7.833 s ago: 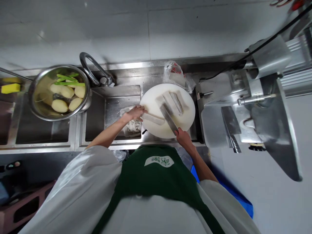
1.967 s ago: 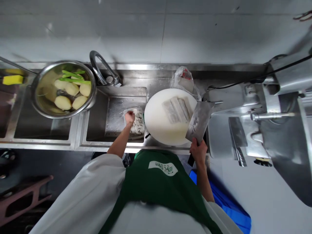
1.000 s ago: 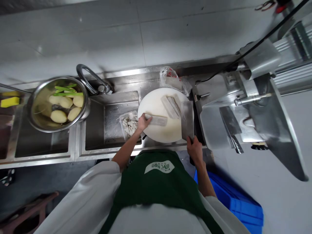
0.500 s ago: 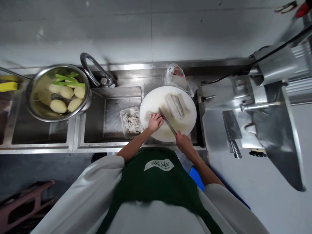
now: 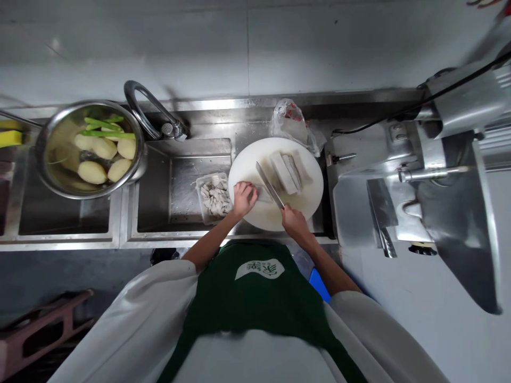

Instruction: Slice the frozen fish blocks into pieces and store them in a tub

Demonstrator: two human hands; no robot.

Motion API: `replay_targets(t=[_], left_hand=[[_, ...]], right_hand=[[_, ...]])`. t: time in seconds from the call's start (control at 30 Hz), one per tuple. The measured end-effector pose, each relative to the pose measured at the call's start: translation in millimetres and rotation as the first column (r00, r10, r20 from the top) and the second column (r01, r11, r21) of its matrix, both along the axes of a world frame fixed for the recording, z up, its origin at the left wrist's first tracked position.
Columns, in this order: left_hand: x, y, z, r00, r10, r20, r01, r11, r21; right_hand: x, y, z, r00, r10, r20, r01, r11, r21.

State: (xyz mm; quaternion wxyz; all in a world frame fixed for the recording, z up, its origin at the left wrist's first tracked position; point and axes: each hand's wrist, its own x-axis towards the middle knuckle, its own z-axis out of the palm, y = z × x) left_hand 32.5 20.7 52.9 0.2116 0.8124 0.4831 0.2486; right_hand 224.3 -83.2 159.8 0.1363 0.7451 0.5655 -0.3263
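Nearest is a dark green cloth apron with a white printed patch (image 5: 259,269). Beyond it, the right hand (image 5: 295,222) has its grip closed around the handle of a broad, grey metal cleaver (image 5: 270,185), the blade slanting away and leftward. The left hand (image 5: 245,198), fingers bent, rests over the left part of a pale, flat, whitish slab (image 5: 263,194); how firm its grip is, I cannot tell. That slab lies on a round white cutting board (image 5: 241,163), its right end at the blade; whether the edge touches is unclear. Further back on the board, more pale oblong slabs (image 5: 284,173) lie side by side, right of the cleaver.

Left of the board, a clear plastic rectangular tub (image 5: 200,200) of thin whitish cut pieces (image 5: 216,197) sits in a stainless-steel sink (image 5: 155,202). Behind the board, a crumpled clear plastic bag (image 5: 294,125) lies on the steel surface (image 5: 248,127); a curved chrome tap (image 5: 138,96) stands farther left.
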Motion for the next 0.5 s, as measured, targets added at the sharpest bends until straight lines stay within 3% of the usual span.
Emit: replay_targets(t=[0.1, 0.2, 0.37, 0.43, 0.5], left_hand=[[-5, 5, -3.1, 0.997, -0.061, -0.044, 0.059, 0.997, -0.044], [-2, 10, -11.0, 0.985, -0.154, -0.083, 0.145, 0.983, -0.111], [-3, 12, -10.6, 0.978, -0.205, -0.047, 0.196, 0.970, -0.146], [-10, 10, -4.5, 0.987, -0.161, -0.021, 0.157, 0.980, -0.123], [-18, 9, 1.4, 0.999, -0.029, 0.015, 0.030, 0.996, -0.079]], right_hand=[[-24, 0, -0.1, 0.999, 0.010, -0.031, -0.010, 1.000, 0.001], [-44, 11, -13.2, 0.999, 0.008, -0.050, -0.009, 1.000, -0.017], [-41, 40, -25.6, 0.997, -0.004, -0.081, 0.009, 0.998, 0.067], [-34, 47, -17.6, 0.996, 0.012, -0.091, -0.006, 0.998, 0.060], [-34, 47, -5.5, 0.998, 0.010, -0.068, -0.006, 0.998, 0.061]])
